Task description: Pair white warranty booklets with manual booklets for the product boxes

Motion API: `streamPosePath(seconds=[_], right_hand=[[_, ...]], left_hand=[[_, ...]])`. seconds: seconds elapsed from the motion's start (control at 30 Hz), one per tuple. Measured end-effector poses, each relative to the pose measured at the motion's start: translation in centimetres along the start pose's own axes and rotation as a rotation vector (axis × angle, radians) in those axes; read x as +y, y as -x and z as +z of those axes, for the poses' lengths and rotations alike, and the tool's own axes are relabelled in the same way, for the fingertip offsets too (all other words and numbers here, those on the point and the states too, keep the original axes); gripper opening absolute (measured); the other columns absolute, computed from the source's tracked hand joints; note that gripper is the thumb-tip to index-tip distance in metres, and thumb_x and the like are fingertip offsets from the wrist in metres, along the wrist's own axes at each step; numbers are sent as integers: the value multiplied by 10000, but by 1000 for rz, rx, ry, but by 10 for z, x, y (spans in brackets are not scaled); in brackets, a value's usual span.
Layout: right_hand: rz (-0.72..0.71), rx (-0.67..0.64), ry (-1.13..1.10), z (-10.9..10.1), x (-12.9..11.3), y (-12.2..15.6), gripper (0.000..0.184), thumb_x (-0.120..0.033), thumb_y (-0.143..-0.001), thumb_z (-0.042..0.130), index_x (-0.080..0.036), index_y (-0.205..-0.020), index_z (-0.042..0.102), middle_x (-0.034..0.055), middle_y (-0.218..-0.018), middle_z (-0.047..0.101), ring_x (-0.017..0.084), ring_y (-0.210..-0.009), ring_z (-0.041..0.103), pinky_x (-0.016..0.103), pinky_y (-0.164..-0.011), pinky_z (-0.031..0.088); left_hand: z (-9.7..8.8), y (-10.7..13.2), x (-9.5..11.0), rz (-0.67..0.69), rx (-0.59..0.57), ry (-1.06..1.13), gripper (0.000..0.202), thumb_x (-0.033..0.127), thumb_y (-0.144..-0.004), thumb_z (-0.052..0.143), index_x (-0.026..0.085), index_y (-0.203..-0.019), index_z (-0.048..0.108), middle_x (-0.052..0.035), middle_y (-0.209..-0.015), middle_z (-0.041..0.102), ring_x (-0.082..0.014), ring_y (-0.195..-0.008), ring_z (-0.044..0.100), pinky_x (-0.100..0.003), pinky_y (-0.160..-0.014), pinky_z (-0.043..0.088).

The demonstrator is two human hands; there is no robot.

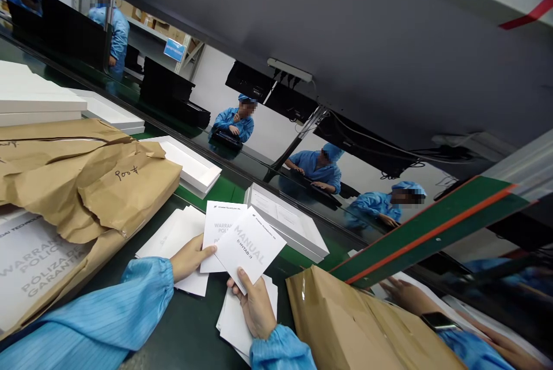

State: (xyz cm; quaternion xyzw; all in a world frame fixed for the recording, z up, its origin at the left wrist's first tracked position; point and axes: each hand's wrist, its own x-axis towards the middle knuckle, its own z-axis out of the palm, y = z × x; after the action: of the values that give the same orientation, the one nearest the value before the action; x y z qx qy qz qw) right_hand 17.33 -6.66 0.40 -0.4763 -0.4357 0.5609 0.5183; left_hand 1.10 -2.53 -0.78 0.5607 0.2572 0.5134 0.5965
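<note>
Holding two thin white books above the dark table (pixel 190 329), I have one in each hand. My right hand (pixel 256 308) pinches the manual (pixel 253 243) at its bottom corner, thumb on top, with my other fingers hidden under it. My left hand (pixel 190 257) pinches the warranty book (pixel 217 226) at its edge, thumb pressed on the front. The manual lies partly over the warranty book (they touch). Under my hands sits a pile of white papers (pixel 170 237). A crumpled brown bag (pixel 95 180) is on my left and a second brown bag (pixel 345 324) is on my right. Just past the books lies a white box (pixel 289 223). Another person's hand (pixel 408 296), with a watch, is near the second brown bag.
</note>
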Motion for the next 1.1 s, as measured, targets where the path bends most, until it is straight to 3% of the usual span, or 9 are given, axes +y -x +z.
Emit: streamPosePath(seconds=[0.1, 0.23, 0.43, 0.6, 0.83, 1.1], right_hand=[[-8, 1, 3, -1, 1, -1, 325, -360, -621, 592, -168, -869, 508, -18, -546, 546, 100, -499, 457, 230, -517, 365], [-23, 24, -17, -1, 3, 0, 289, -370, -622, 587, -171, -818, 514, -21, -550, 534, 100, -508, 463, 229, -516, 365], [-53, 13, 34, 0, 5, -1, 320, -438, -631, 545, -141, -751, 534, 6, -587, 544, 88, -464, 453, 222, -470, 352], [-79, -13, 64, 0, 7, -2, 322, -429, -657, 520, -126, -766, 531, 39, -638, 572, 80, -441, 455, 207, -428, 329], [-157, 8, 155, -1, 11, -5, 332, -440, -643, 526, -121, -733, 535, 32, -604, 565, 87, -402, 447, 211, -386, 314], [-126, -12, 245, -4, 18, -10, 356, -481, -676, 459, -126, -694, 486, -25, -434, 487, 67, -300, 403, 183, -313, 263]], left_hand=[[1, 2, 3, -2, -27, -16, 416, 354, -686, 483, 140, -1042, 461, -82, -1009, 546, -204, -917, 491, -323, -805, 363], [4, 7, 7, -57, -140, -88, 407, 342, -692, 476, 145, -1045, 429, -56, -783, 604, -164, -669, 569, -265, -612, 422], [8, 9, 0, -165, -110, -170, 350, 378, -735, 373, 145, -996, 387, -16, -578, 584, -112, -418, 545, -173, -378, 353], [11, 8, -7, -148, -52, -229, 309, 387, -737, 357, 148, -929, 395, -9, -524, 579, -112, -384, 536, -161, -352, 335], [15, 10, -8, -121, 134, -304, 409, 401, -724, 370, 169, -1059, 329, 22, -447, 556, -108, -318, 497, -163, -335, 345], [16, 14, -1, -97, 140, -329, 475, 426, -736, 319, 175, -1138, 287, 59, -386, 493, -102, -289, 438, -184, -350, 357]])
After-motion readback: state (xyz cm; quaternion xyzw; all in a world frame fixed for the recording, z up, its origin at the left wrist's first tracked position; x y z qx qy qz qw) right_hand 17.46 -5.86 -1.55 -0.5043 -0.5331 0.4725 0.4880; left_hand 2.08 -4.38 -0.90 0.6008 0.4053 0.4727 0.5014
